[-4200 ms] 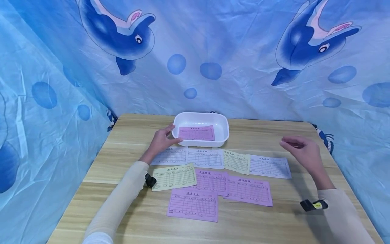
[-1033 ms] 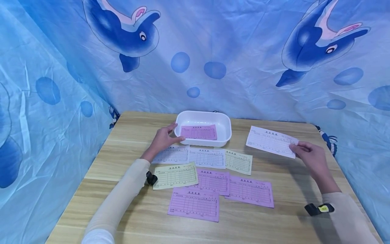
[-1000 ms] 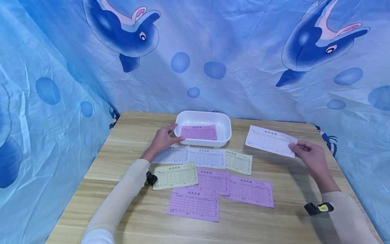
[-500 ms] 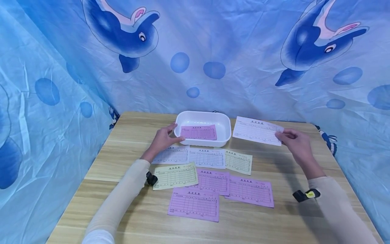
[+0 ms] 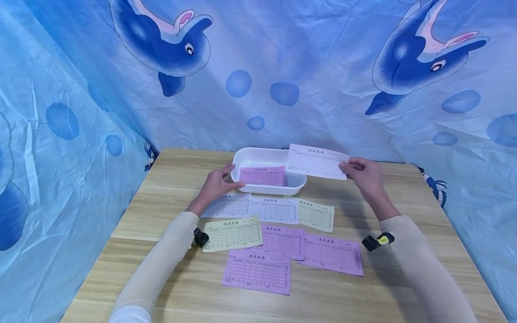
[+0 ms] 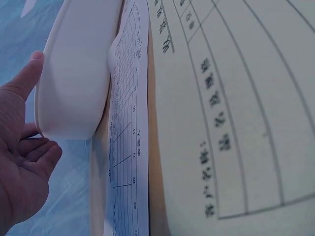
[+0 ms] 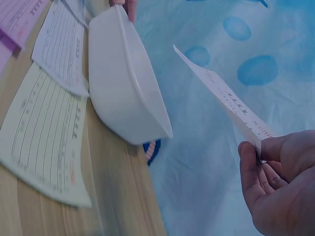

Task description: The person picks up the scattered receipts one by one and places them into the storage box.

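Observation:
A white plastic tray (image 5: 258, 155) stands at the back middle of the wooden table (image 5: 363, 291), with a pink slip (image 5: 263, 176) lying inside. My left hand (image 5: 216, 184) rests against the tray's left rim, thumb and fingers touching it; the left wrist view shows that hand (image 6: 22, 152) beside the tray (image 6: 74, 83). My right hand (image 5: 361, 172) pinches the right end of a white slip (image 5: 317, 161) and holds it in the air over the tray's right end. The right wrist view shows the slip (image 7: 221, 96) edge-on above the tray (image 7: 128, 93).
Several more slips lie in rows in front of the tray: white ones (image 5: 272, 209), yellow ones (image 5: 231, 233) and pink ones (image 5: 256, 271). A blue dolphin-print cloth (image 5: 282, 67) hangs close behind and to both sides of the table.
My right hand picked the white slip off the table's right side, lifted it, and carried it left to above the tray's right end. The left hand stayed on the tray rim.

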### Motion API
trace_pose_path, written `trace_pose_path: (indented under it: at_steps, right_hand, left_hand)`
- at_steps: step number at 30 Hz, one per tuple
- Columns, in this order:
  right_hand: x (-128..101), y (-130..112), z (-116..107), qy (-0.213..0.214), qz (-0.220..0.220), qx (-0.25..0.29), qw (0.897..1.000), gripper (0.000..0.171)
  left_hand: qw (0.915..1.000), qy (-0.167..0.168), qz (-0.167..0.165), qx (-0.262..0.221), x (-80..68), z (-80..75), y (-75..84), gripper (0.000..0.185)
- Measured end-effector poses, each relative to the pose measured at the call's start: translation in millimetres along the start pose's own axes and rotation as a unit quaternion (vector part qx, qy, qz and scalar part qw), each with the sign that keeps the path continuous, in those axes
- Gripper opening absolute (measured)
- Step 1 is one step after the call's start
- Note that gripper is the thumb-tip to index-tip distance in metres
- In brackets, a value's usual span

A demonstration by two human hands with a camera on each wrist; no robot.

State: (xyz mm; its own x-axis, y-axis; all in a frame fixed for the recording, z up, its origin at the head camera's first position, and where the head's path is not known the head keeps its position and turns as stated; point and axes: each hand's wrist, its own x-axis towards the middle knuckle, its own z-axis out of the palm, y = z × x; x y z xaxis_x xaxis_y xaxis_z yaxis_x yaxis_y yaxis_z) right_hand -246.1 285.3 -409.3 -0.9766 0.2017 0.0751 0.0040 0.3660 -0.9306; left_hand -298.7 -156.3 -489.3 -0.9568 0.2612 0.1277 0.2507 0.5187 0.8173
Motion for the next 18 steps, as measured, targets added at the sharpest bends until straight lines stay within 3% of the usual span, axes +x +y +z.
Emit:
trace_pose_path:
  at_steps: [18]
  right_hand:
    - [31, -14, 73, -0.033, -0.022, 0.068, 0.997, 0.035]
  left_hand:
    - [1.0, -0.003, -0.005, -0.002, 0.4, -1.1, 1.1, 0.097]
